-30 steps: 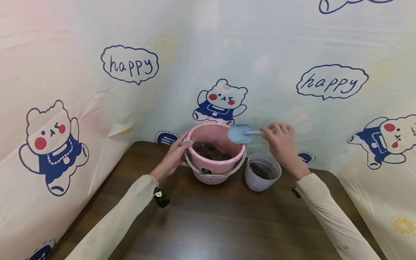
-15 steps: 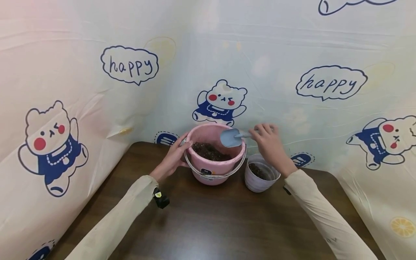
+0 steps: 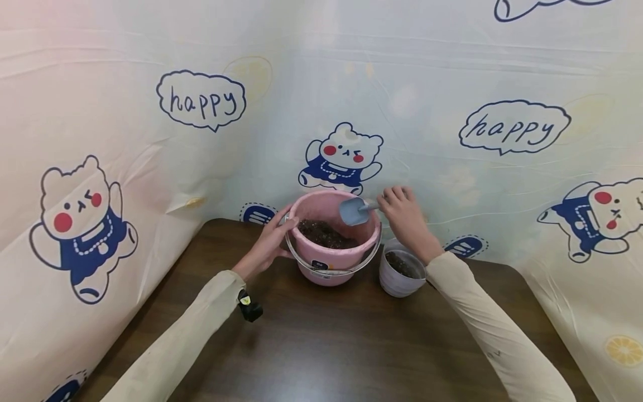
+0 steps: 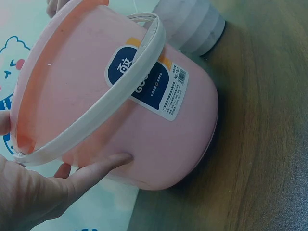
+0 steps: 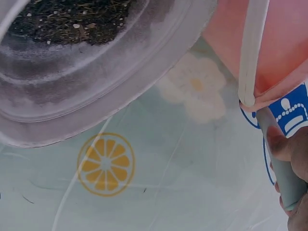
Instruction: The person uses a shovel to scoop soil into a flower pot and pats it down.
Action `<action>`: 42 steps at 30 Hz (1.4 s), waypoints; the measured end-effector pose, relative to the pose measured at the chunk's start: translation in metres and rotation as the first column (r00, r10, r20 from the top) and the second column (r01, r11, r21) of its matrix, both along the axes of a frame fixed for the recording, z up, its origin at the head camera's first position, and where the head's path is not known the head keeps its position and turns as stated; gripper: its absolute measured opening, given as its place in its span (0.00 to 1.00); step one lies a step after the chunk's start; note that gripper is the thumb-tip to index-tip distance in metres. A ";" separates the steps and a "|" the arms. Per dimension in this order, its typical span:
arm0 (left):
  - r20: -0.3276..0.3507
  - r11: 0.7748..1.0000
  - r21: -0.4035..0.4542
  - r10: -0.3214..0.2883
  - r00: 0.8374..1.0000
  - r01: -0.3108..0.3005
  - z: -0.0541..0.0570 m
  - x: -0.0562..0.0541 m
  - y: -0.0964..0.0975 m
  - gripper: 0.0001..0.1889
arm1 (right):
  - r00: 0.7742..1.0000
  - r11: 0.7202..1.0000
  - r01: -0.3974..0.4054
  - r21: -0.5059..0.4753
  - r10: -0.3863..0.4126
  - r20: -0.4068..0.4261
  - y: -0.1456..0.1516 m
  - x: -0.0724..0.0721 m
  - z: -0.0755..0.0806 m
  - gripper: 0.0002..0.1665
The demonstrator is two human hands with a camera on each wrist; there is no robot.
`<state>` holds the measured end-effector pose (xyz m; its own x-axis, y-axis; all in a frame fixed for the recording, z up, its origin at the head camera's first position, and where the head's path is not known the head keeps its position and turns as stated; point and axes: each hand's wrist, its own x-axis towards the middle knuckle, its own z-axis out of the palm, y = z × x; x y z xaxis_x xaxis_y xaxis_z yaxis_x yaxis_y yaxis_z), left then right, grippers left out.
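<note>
A pink bucket point(image 3: 346, 258) stands on the table with dark soil point(image 3: 321, 233) in it. My left hand point(image 3: 265, 245) holds its left side at the rim; in the left wrist view, one finger lies along the bucket's wall. My right hand point(image 3: 406, 220) grips the handle of a small blue trowel point(image 3: 354, 211), whose blade overlaps the bucket's right inner wall, above the soil. In the right wrist view, the fingers wrap the trowel handle point(image 5: 286, 185). Close to the bucket's right stands a pale grey ribbed pot point(image 3: 399, 286) with some soil inside, partly beneath my right forearm.
The bucket's white carrying handle point(image 4: 91, 120) hangs down across its front, over a label point(image 4: 149, 82). Behind the brown wooden table point(image 3: 311, 340) hangs a printed curtain point(image 3: 402, 72) with cartoon bears, close to the bucket and both hands.
My right hand has moved left with the trowel, bringing the blade from the bucket's right rim to inside its outline and tilting it. The left hand, bucket and pot have stayed put.
</note>
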<state>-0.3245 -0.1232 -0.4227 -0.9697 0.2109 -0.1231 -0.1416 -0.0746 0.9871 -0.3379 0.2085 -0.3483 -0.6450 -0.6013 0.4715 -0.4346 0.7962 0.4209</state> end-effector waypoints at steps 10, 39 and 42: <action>-0.005 1.000 -0.007 -0.007 1.000 0.007 0.000 -0.001 0.003 0.37 | 0.994 0.984 0.085 0.158 -0.094 0.056 -0.021 -0.005 0.007 0.21; -0.032 1.000 -0.015 -0.026 0.999 0.026 0.002 -0.001 -0.001 0.38 | 0.950 0.994 -0.027 0.110 -0.009 0.313 -0.084 -0.050 -0.021 0.32; -0.031 1.000 -0.013 -0.029 0.999 0.028 0.001 0.000 0.000 0.38 | 0.932 0.998 0.014 0.067 -0.038 0.359 -0.081 -0.051 -0.025 0.25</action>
